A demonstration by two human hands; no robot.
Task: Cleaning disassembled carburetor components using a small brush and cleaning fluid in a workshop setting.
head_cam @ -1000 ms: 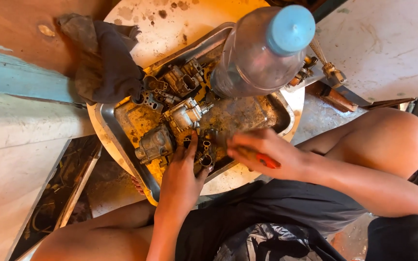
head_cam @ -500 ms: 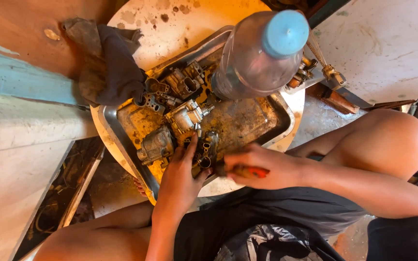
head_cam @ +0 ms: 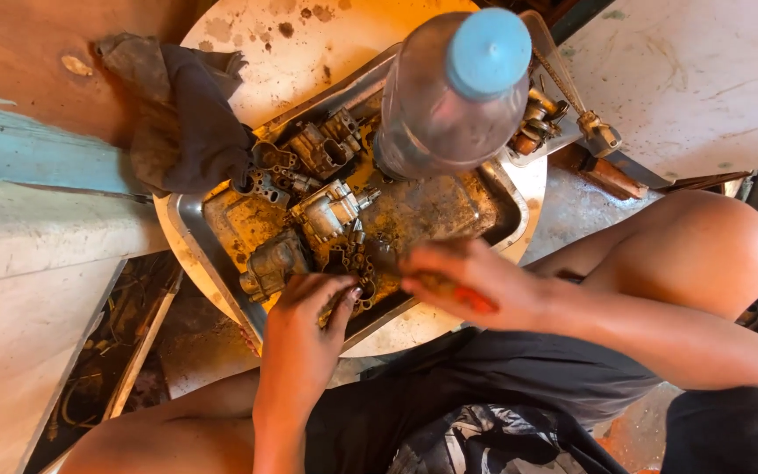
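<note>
Seated at a round, stained bench [head_cam: 309, 53] carrying a shallow metal tray [head_cam: 188, 230] of grimy engine parts.

Left hand [head_cam: 302, 326]: at the tray's near edge, fingers curled closed around a small metal part [head_cam: 337, 303], thumb and fingertips pinching it. Exact shape of the part not discernible.

Right hand [head_cam: 475, 285]: over the tray's near rim, just beside the left hand, closed around a tool with a red handle [head_cam: 471, 298]. Blurred; tool tip not visible, tool type not determinable.

Tray contents: a grey carburettor body [head_cam: 272, 263] just beyond the left hand, a second metal casting [head_cam: 331, 209] near the tray centre, further castings [head_cam: 313, 149] toward the far left corner, small loose pieces [head_cam: 357, 259] between the hands and the castings. Tray floor coated in yellow-brown residue.

Clear plastic bottle [head_cam: 454, 101] with light blue cap [head_cam: 488, 53]: upright at the tray's far right, seen from above.

Dark rag [head_cam: 182, 114]: bunched on the bench, touching the tray's far left corner.

Bare right knee [head_cam: 704, 241]: raised to the right of the bench.
</note>
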